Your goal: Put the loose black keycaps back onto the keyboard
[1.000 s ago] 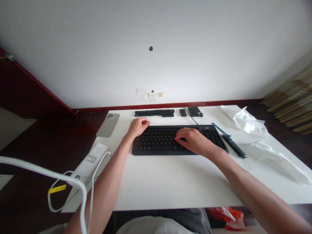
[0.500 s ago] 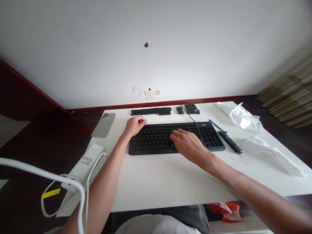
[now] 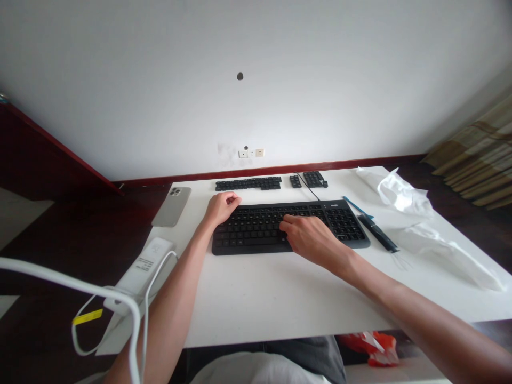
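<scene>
A black keyboard (image 3: 256, 234) lies on the white table. Its lower left rows carry keycaps, while other rows show bare key positions. My left hand (image 3: 222, 207) rests at the keyboard's far left corner with fingers curled and closed; what they hold, if anything, cannot be seen. Over the right part of the main keys, my right hand (image 3: 306, 232) has its fingers pinched down against the keyboard, and its fingertips are hidden. Behind the keyboard are rows of loose black keycaps (image 3: 248, 184), a small group of keycaps (image 3: 295, 181) and a larger group (image 3: 314, 179).
A blue tool (image 3: 358, 207) and a black brush-like tool with wires (image 3: 378, 233) lie right of the keyboard. Crumpled white plastic bags (image 3: 402, 194) are farther right. At left are a phone (image 3: 172, 207), a white power strip (image 3: 140, 272) and a white cable (image 3: 80, 277) crossing the foreground.
Both hands stay in nearly the same places. My right hand shifts very slightly at the keys; the whole view moves a little.
</scene>
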Action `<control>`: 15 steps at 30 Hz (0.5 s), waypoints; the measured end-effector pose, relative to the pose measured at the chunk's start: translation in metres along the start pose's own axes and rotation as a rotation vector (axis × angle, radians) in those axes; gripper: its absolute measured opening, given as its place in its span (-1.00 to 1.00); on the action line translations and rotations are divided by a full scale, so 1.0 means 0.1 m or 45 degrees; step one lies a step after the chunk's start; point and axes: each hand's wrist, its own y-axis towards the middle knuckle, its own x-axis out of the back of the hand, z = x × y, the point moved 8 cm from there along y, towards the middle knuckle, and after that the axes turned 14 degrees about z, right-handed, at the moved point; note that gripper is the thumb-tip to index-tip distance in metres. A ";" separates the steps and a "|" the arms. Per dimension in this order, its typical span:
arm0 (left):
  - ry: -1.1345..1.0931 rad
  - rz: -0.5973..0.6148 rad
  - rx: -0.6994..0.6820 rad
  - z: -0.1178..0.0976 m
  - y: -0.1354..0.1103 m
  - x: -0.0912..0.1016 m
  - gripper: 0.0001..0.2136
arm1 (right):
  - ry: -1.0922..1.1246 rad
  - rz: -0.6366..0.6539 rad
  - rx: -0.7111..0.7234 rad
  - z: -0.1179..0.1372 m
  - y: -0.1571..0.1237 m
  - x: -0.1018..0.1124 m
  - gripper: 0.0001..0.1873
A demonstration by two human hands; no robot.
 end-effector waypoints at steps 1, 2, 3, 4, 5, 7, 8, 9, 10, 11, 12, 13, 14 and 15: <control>0.001 0.001 -0.002 0.00 0.00 0.00 -0.74 | 0.028 0.010 -0.023 -0.03 -0.01 0.00 -0.75; 0.002 0.001 -0.004 0.00 0.00 0.00 -0.74 | 0.051 0.014 -0.038 -0.05 -0.01 0.00 -0.74; 0.002 0.001 -0.003 0.00 0.00 0.00 -0.74 | 0.069 0.014 -0.045 -0.07 -0.01 0.00 -0.72; 0.002 0.003 -0.002 0.00 0.00 0.00 -0.74 | 0.084 0.011 -0.043 -0.09 -0.01 0.00 -0.71; 0.001 0.005 0.001 0.00 0.01 0.00 -0.75 | 0.106 0.001 -0.033 -0.10 0.00 0.00 -0.70; -0.003 0.011 0.000 0.01 0.01 -0.01 -0.75 | 0.202 -0.050 -0.017 -0.16 0.04 0.00 -0.70; -0.005 0.015 -0.003 0.01 0.01 -0.01 -0.75 | 0.281 -0.086 -0.010 -0.21 0.05 0.00 -0.70; -0.009 0.017 -0.007 0.01 0.01 -0.01 -0.75 | 0.370 -0.123 -0.005 -0.27 0.07 0.00 -0.70; -0.012 0.019 -0.012 0.00 0.02 -0.02 -0.75 | 0.460 -0.156 0.001 -0.33 0.09 -0.01 -0.69; -0.013 0.020 -0.016 0.00 0.02 -0.02 -0.75 | 0.535 -0.181 0.012 -0.39 0.10 -0.02 -0.68; -0.013 0.022 -0.019 0.00 0.02 -0.02 -0.75 | 0.595 -0.201 0.020 -0.44 0.12 -0.02 -0.68; -0.010 0.023 -0.019 0.00 0.02 -0.02 -0.76 | 0.639 -0.218 0.029 -0.48 0.13 -0.02 -0.68; -0.006 0.024 -0.019 0.00 0.02 -0.02 -0.76 | 0.671 -0.235 0.037 -0.51 0.13 -0.02 -0.69; -0.001 0.023 -0.019 0.00 0.02 -0.02 -0.76 | 0.696 -0.254 0.048 -0.53 0.13 -0.01 -0.70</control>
